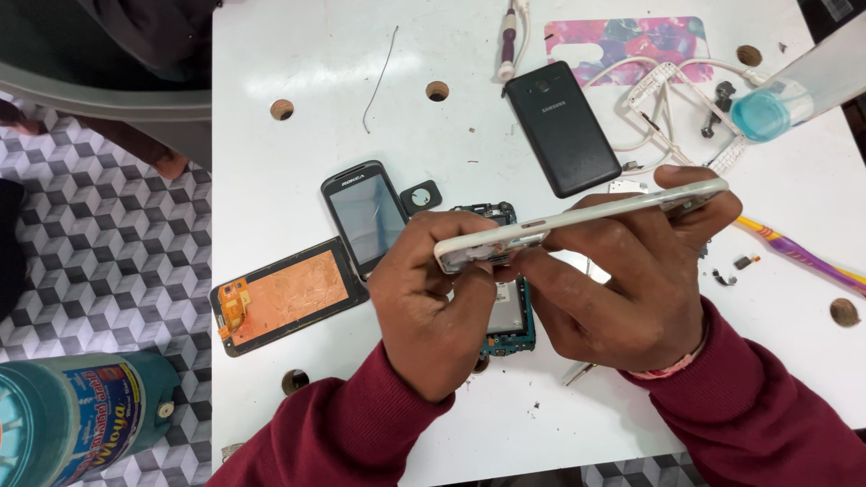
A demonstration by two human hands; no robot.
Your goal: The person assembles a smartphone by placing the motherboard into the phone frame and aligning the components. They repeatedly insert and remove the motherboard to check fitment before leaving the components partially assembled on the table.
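While the white phone frame [577, 219] is being held edge-on above the white table [298, 54], it is being gripped at its near end by the left hand [433, 302] and supported along its length by the closed right hand [622, 284], apparently so its side edge can be inspected. A circuit board [510, 316] is lying beneath; a black phone [562, 128] and an orange-backed screen panel [287, 296] are lying apart.
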